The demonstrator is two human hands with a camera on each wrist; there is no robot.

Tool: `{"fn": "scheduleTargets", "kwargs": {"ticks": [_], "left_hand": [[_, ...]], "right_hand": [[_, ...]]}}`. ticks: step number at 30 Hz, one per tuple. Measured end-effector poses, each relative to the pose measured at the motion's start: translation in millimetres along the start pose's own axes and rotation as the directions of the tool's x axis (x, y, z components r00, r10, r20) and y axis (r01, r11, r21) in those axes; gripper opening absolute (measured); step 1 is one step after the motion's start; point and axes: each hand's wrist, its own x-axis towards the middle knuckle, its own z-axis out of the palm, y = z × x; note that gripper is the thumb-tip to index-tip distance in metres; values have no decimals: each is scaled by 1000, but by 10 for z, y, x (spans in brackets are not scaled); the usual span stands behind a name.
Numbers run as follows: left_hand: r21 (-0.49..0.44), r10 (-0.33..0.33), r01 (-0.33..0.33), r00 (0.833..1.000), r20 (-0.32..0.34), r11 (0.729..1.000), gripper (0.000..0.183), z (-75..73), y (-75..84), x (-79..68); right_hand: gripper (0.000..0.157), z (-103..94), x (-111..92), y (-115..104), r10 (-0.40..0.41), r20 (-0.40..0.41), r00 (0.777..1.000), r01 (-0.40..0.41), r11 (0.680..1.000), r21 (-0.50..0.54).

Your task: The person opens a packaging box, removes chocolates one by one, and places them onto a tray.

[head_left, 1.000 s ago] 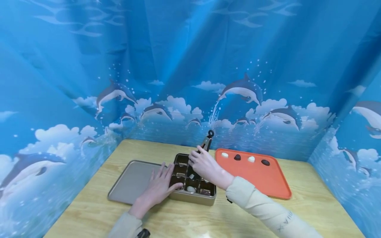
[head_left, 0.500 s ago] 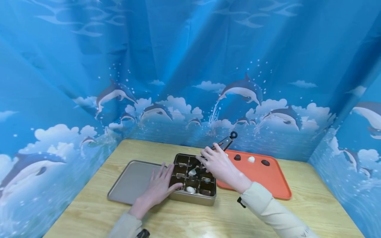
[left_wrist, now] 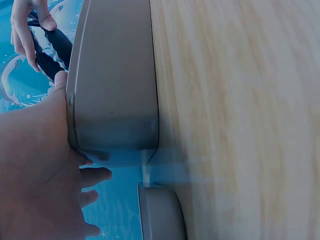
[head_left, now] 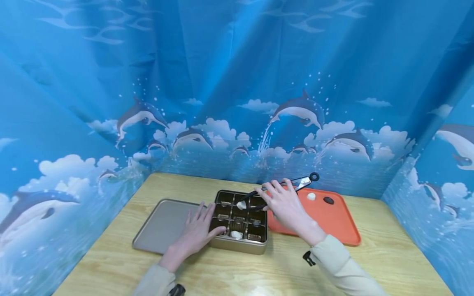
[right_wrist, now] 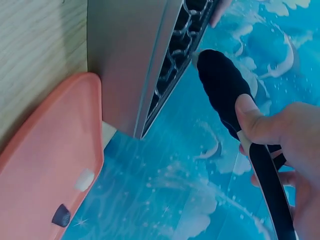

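My right hand [head_left: 288, 207] grips black-and-steel kitchen tongs [head_left: 285, 183]. Their black tips lean low over the middle and right of a bronze metal box [head_left: 237, 246] with a dark divided insert. A small white chocolate-like piece [head_left: 241, 204] shows at the left tip. Another white piece [head_left: 236, 234] lies in the front middle compartment. Fingers spread and straight, my left hand [head_left: 195, 230] rests on the box's left side. In the left wrist view, that hand's palm lies along the rim of the box [left_wrist: 112, 75]. The tongs' black head [right_wrist: 222, 85] nears the rim in the right wrist view.
Right of the box, an orange tray [head_left: 326, 222] bears a white piece [head_left: 311, 196] and a dark piece [head_left: 328, 200] near its back edge; my right hand hides part of it. A flat grey-brown lid [head_left: 163, 226] lies left of the box. A blue dolphin curtain [head_left: 229, 82] stands behind.
My right hand has moved right, tilting the tongs from nearly upright to a low rightward slant. The white piece at their tip sits slightly farther back. My left hand stays in place.
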Motion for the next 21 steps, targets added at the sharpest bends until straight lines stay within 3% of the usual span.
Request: {"fn": "scheduleTargets", "kwargs": {"ticks": [7,13,21], "left_hand": [[-3,-11,11,1000,18,1000,87,-21,6,10],[-5,-10,10,1000,21,1000,88,-15,2,16],[-7,-14,14,1000,21,1000,88,-4,-3,12]], "right_hand": [[63,6,-152,196,135,-33,990,-135,991,2],[61,28,-333,416,256,10,967,-256,967,-17],[56,207,-556,613,347,92,933,-344,938,-52]]}}
